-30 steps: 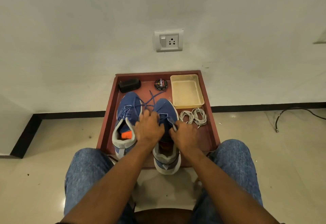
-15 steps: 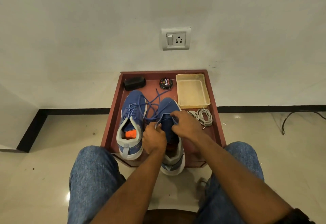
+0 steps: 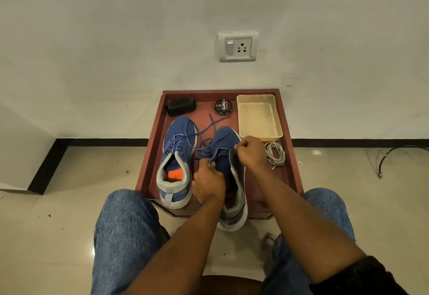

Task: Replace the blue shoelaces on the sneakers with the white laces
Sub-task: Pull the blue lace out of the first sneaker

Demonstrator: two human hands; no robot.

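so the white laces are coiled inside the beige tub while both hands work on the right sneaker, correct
Not quite. The head view shows the white laces coiled on the red tray, just in front of the beige tub, not inside it. Both hands, left hand and right hand, do work on the right sneaker.

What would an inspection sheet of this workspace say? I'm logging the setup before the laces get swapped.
Surface: red tray on a tiled floor.
Job's things: two blue sneakers, blue laces loosened; white laces coiled, untouched.
Clutter: polish tin, black brush, beige tub.
Hands: left hand and right hand pinch lace on the right sneaker.
Cables: black cable on floor.
Surroundings: wall socket.
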